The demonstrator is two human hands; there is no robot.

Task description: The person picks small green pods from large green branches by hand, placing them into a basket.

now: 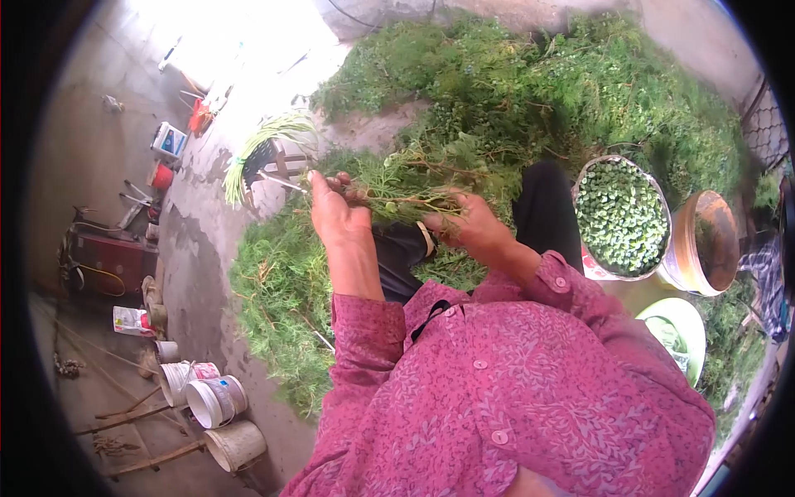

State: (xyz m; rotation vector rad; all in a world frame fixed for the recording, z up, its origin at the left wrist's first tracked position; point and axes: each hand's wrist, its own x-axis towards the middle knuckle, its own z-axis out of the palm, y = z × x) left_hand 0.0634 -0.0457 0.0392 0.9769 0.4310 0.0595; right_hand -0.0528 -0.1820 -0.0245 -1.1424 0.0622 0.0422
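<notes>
A green, feathery branch [406, 195] is stretched between my two hands in front of my body. My left hand [338, 207] is closed around its stem end at the left, palm partly turned up. On the right, my right hand [474, 225] pinches the leafy twigs. Cut branches [281, 290] lie on the floor below and left of my hands, and a large heap of the same greenery [513, 91] spreads ahead. To the right stands a bucket [580, 178] filled with small green pieces [621, 217].
Beside the full bucket are a tan bucket [686, 240] and a pale green basin [700, 331]. A bundle of green stalks [240, 170] lies near a small wooden rack [286, 161]. White buckets [217, 402] and a wooden ladder [157, 460] are at the lower left.
</notes>
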